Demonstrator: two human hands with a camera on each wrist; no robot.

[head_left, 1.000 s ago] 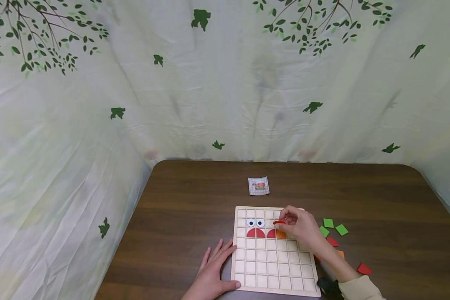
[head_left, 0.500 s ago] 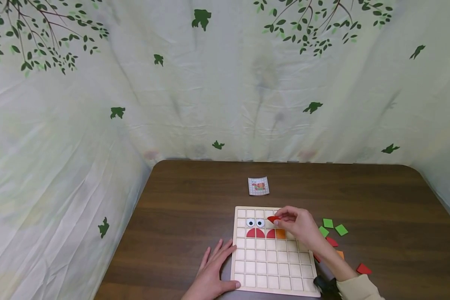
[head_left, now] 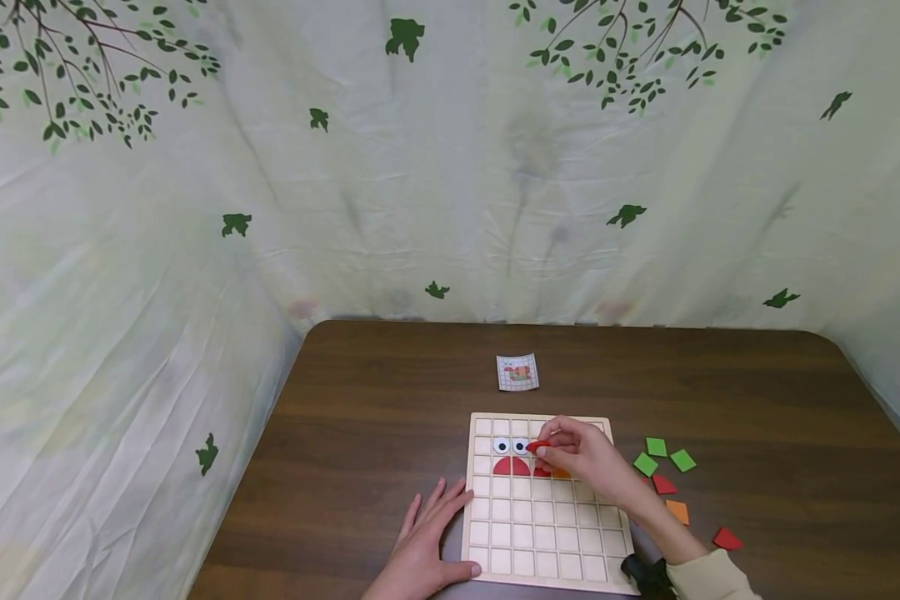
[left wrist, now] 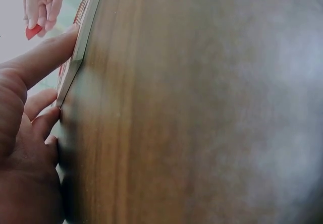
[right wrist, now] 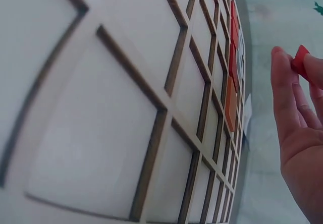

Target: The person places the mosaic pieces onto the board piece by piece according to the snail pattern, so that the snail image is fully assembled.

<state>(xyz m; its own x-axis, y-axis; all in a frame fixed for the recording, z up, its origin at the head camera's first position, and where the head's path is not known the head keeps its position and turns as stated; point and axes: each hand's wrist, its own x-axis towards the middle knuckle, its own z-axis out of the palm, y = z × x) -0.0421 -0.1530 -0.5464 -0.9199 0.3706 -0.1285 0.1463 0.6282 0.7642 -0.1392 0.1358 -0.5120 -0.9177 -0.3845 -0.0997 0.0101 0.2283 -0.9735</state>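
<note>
My right hand (head_left: 588, 458) pinches a small red puzzle tile (head_left: 537, 447) between thumb and fingers, held above the upper part of a pale wooden grid board (head_left: 528, 533). In the right wrist view the red tile (right wrist: 301, 61) is tilted at the fingertips. Two eye tiles (head_left: 502, 446) sit in the board's second row. Below them lie red curved tiles (head_left: 512, 467); another red tile (head_left: 542, 472) and an orange tile (head_left: 562, 474) are partly hidden by the right hand. My left hand (head_left: 423, 554) rests against the board's left edge, fingers spread, thumb at the near corner.
Right of the board lie several green tiles (head_left: 656, 447), an orange tile (head_left: 677, 512) and red tiles (head_left: 727, 539). A small picture card (head_left: 517, 372) lies beyond the board on the brown table (head_left: 390, 400). A leaf-patterned curtain (head_left: 457, 208) hangs behind.
My right hand has shifted left across the board with the red tile, which has turned in the fingers and is now beside the right eye tile. My left hand stays put.
</note>
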